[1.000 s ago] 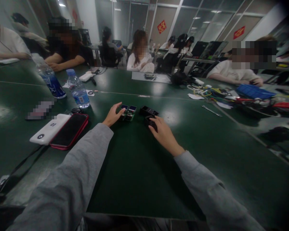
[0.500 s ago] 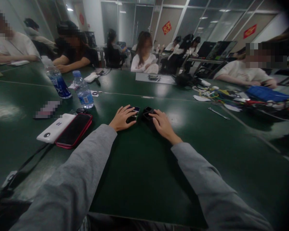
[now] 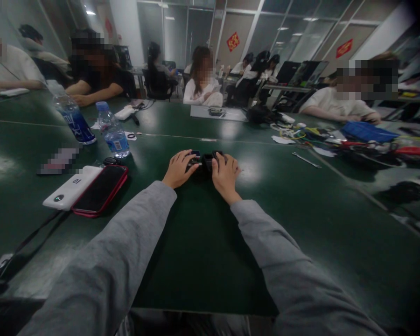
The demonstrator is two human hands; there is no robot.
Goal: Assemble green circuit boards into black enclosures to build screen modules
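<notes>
Two grey sleeves (image 3: 126,252) are reaching up from the lower frame. Left hand (image 3: 179,169) and right hand (image 3: 225,174) are lying side by side at centre, fingers draped over small black modules (image 3: 206,161) on the green table (image 3: 203,242); grip not discernible. Mid-left, red-cased phone (image 3: 100,189) and white power bank (image 3: 70,187) are lying touching. Water bottles (image 3: 114,133) are standing beyond, upper left.

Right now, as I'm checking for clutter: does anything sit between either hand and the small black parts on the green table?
Nothing visible does. The left hand rests on the blue-topped module, the right hand on the black case beside it.
</notes>
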